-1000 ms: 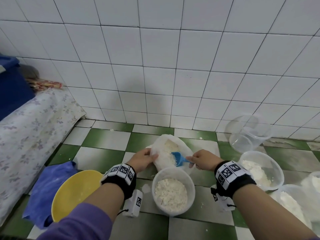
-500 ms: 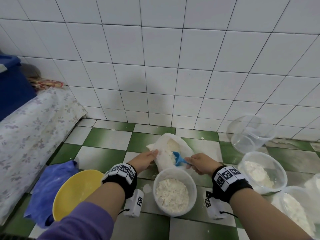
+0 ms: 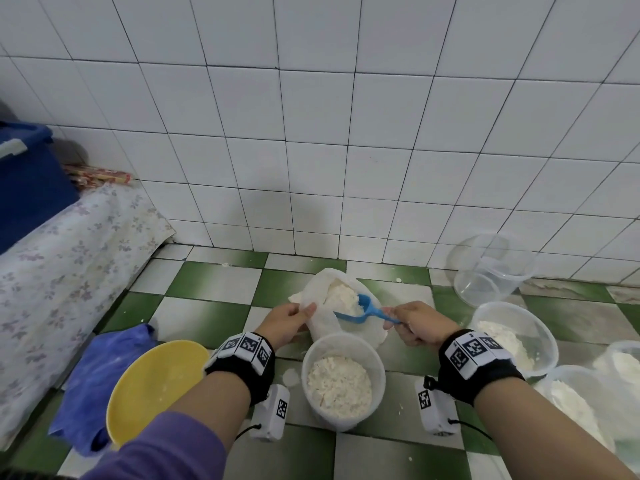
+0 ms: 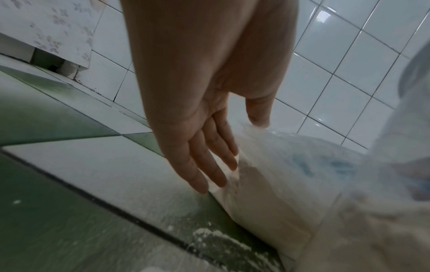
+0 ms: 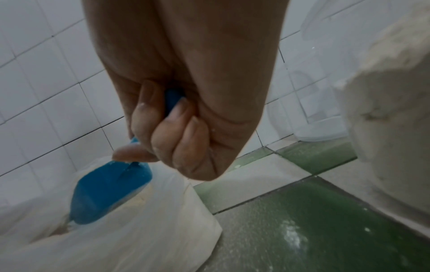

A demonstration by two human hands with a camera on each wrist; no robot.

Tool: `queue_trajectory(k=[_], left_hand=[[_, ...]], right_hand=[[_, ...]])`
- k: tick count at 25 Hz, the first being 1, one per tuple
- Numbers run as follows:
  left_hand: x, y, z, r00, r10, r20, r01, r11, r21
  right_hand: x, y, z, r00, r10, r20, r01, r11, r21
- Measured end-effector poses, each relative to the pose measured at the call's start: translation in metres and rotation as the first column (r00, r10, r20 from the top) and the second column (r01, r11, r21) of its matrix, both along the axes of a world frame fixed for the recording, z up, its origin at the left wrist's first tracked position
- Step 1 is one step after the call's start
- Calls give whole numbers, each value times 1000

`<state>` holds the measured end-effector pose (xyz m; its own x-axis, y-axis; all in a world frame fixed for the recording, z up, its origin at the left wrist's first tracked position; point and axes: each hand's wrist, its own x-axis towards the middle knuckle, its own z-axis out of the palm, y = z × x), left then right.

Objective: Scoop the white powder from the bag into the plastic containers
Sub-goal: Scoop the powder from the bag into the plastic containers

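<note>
An open white bag (image 3: 349,327) of white powder lies on the checked floor by the wall. My left hand (image 3: 289,320) pinches its left rim; the left wrist view has the thumb on top of the bag (image 4: 279,174) and straight fingers (image 4: 216,165) against its side. My right hand (image 3: 412,323) grips the handle of a blue scoop (image 3: 362,308), whose bowl is down in the powder in the bag's mouth. The right wrist view shows curled fingers (image 5: 177,139) round the scoop (image 5: 109,193). A round plastic container (image 3: 343,344), part full of powder, stands just in front of the bag.
To the right are three more containers with powder (image 3: 512,337) (image 3: 568,403) (image 3: 620,362) and an empty one tipped against the wall (image 3: 485,268). A yellow bowl (image 3: 152,386) rests on a blue cloth (image 3: 93,379) at left, beside a floral-covered surface (image 3: 52,265).
The scoop has pushed further left into the bag's powder. My left hand keeps its hold on the bag's rim. The head view has tilted slightly.
</note>
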<state>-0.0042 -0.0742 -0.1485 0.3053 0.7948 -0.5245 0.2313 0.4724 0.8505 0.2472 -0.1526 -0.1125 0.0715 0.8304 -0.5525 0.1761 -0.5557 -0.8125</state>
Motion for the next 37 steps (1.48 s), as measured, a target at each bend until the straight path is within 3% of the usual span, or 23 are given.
queue_trajectory(k=[18, 29, 33, 35, 37], left_hand=[[-4, -48, 24, 999, 25, -41, -24, 999, 30], [-12, -75, 28, 998, 61, -5, -61, 998, -3], [-12, -83, 28, 993, 106, 53, -107, 994, 15], [-13, -85, 29, 990, 118, 76, -121, 992, 30], [-14, -84, 27, 989, 123, 79, -127, 991, 45]], right_hand=[[2, -46, 39, 995, -93, -25, 95, 994, 49], [11, -77, 70, 996, 83, -41, -79, 993, 86], [7, -81, 73, 981, 181, 67, -186, 979, 81], [-1, -82, 76, 945, 248, 214, -271, 958, 88], [-11, -82, 82, 859, 303, 412, -371, 924, 95]])
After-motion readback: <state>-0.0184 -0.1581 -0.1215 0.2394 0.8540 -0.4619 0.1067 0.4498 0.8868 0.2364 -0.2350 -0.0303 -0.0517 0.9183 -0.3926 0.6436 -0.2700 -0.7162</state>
